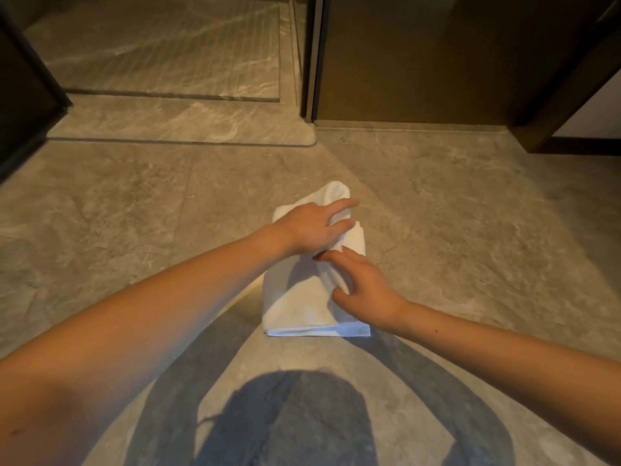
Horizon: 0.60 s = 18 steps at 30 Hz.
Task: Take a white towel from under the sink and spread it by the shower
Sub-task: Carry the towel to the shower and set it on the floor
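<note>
One white towel [302, 297] is seen in the head view, laid as a folded stack on the stone floor [134, 213], just in front of the low stone step [184, 129] that borders the shower floor [161, 52]. It is judged to have been set down there because that is where it is to be spread; it is not yet opened out, so the spreading remains to be done.

Two hands are counted, both on the towel. The left hand [311, 228] is laid across the far end of the stack with its fingers straight, and the cloth is bunched up just beyond them. Whether a layer is caught between those fingers cannot be told. The right hand [364, 287] is placed at the near right edge, fingers spread and relaxed, with the tips touching the cloth and nothing gripped. The hands are probably positioned this way so that the top fold can be found and peeled back, one end being steadied while the other is lifted.

One dark panel [403, 62] is seen standing to the right of the shower opening. One shadow [285, 415] of the person is cast on the floor nearest the camera.
</note>
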{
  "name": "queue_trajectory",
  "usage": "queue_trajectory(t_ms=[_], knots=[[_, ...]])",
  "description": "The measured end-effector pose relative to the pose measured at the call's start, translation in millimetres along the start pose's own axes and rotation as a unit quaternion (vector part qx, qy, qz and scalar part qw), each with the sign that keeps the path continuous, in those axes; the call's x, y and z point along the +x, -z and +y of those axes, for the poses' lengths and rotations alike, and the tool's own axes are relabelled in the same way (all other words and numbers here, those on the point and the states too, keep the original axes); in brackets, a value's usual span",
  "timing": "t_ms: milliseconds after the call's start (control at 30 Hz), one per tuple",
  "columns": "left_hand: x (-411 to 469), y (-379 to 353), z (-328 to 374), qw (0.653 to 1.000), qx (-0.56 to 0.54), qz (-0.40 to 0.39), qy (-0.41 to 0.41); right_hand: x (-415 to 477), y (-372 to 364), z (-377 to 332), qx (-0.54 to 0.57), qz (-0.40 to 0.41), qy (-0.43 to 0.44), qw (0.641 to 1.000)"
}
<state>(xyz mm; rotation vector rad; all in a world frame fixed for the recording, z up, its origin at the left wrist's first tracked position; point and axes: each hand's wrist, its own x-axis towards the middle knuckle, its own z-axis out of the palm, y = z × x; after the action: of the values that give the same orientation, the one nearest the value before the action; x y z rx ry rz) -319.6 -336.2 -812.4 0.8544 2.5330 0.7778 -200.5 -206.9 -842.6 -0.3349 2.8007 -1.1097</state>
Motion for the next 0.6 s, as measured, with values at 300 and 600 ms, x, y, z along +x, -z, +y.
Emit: queue_trajectory(t_ms=[300,600], knots=[[-16.5,16.7,-22.4,0.989,-0.136,0.049,0.019,-3.1,-7.1,-20.0,0.045,-0.004,-0.036,0.998],[-51.8,80.1,-77.7,0.968,-0.223,0.091,0.063,37.1,-26.5,-83.7,0.149,-0.006,-0.001,0.989]])
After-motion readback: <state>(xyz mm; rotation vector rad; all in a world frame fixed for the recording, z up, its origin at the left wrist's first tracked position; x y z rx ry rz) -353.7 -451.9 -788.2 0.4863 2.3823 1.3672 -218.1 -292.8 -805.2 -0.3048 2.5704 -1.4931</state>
